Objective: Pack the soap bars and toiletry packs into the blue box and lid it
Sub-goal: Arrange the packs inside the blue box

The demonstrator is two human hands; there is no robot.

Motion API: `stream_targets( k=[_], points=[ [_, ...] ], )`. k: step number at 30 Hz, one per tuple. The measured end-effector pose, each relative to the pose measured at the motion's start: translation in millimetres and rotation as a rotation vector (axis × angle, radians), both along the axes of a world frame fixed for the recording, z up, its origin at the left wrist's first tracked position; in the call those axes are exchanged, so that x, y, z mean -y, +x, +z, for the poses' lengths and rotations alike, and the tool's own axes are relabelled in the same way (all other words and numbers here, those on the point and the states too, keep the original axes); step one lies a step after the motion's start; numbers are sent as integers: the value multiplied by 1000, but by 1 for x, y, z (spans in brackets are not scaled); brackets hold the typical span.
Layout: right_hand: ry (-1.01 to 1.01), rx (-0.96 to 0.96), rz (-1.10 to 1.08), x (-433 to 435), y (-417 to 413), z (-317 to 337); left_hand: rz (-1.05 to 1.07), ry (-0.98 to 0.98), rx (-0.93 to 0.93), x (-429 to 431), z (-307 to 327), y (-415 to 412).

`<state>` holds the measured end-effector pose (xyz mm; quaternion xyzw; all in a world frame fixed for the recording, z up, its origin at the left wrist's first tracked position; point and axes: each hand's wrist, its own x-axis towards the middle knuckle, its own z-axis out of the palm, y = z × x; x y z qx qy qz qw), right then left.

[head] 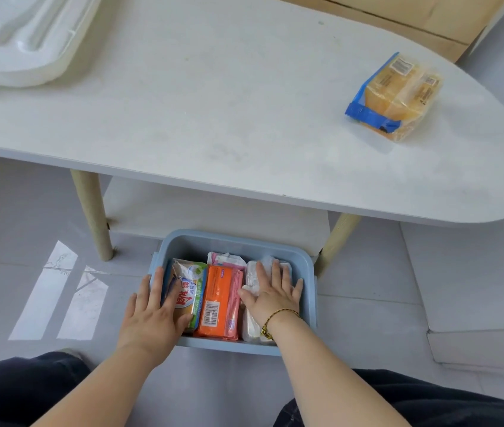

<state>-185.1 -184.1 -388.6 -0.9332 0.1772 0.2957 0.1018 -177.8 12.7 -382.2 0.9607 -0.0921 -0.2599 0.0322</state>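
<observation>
The blue box (235,240) stands on the floor in front of the table, with no lid on it. Inside lie a green and yellow soap pack (193,280), an orange pack (215,300), a pink pack (235,303) and white packs (252,280). My left hand (152,315) rests flat over the box's left rim and the soap pack, fingers spread. My right hand (272,292) presses flat on the white packs at the right. A yellow soap pack with blue edging (398,97) lies on the table's right end.
The white oval table (213,103) overhangs the box's far side, with a lower shelf (213,211) and two pale legs (92,211). A white moulded tray (19,35) sits at the table's far left. Cardboard stands behind. My knees are below.
</observation>
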Motion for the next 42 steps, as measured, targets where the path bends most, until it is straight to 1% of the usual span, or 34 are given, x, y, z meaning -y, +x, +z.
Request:
stream_targets(
  k=[1, 4, 6, 8, 11, 12, 13, 15, 16, 17, 20, 22, 23, 25, 27, 31, 35, 40, 42],
  points=[
    [20, 54, -13, 1, -1, 8, -4, 1, -8, 0, 2, 1],
    [88, 340, -61, 1, -11, 39, 9, -27, -16, 1, 15, 0],
    [168, 537, -72, -2, -17, 65, 40, -86, 38, 8, 34, -1],
    [216, 795, -47, -10, -23, 97, 30, -215, 190, 18, 65, -4],
    [224, 1263, -32, -17, -26, 146, -74, -497, 540, 33, 108, -9],
    [236, 1367, -40, -16, -25, 161, -89, -557, 646, 36, 121, -11],
    [232, 1443, -46, -13, -22, 176, -114, -601, 709, 38, 133, -13],
    [176, 1542, -116, 0, -12, 206, -139, -660, 842, 36, 154, -11],
    [143, 1535, -184, 9, -3, 218, -135, -640, 882, 33, 159, -7],
    [115, 1483, -255, 19, 6, 230, -120, -588, 897, 29, 166, -2],
    [62, 1144, -470, 49, 38, 252, -81, -429, 812, 20, 178, 15],
    [60, 938, -545, 62, 57, 260, -103, -337, 787, 19, 183, 22],
    [67, 862, -565, 67, 66, 261, -114, -293, 781, 19, 184, 24],
    [87, 770, -609, 73, 86, 261, -124, -233, 787, 20, 183, 27],
    [84, 715, -651, 76, 105, 262, -124, -210, 781, 20, 180, 28],
    [-12, 628, -678, 76, 126, 264, -127, -242, 778, 18, 178, 31],
    [-64, 665, -614, 77, 131, 258, -134, -250, 833, 18, 171, 33],
    [15, 727, -502, 80, 122, 256, -140, -266, 831, 17, 173, 34],
    [44, 754, -464, 76, 111, 256, -174, -260, 856, 16, 175, 32]
  ],
)
